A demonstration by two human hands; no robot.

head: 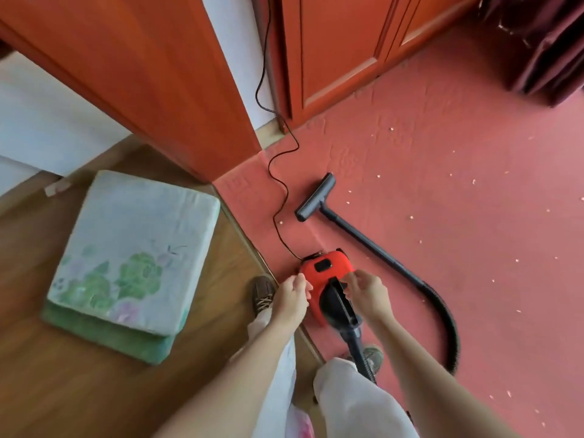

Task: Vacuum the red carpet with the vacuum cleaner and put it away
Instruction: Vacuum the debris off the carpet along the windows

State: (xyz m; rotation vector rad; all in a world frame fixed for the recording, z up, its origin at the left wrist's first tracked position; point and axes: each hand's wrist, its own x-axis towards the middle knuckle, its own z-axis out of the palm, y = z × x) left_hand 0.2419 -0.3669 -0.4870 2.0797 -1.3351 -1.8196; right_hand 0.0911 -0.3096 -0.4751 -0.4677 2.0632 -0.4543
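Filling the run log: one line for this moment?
hands: left hand, right hand at vacuum cleaner, grip unclear | nozzle: lying on red carpet | crumbs: scattered, uncollected

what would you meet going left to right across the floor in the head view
floral cushion → brown shoe → red vacuum body → black hose loop → dark curtain
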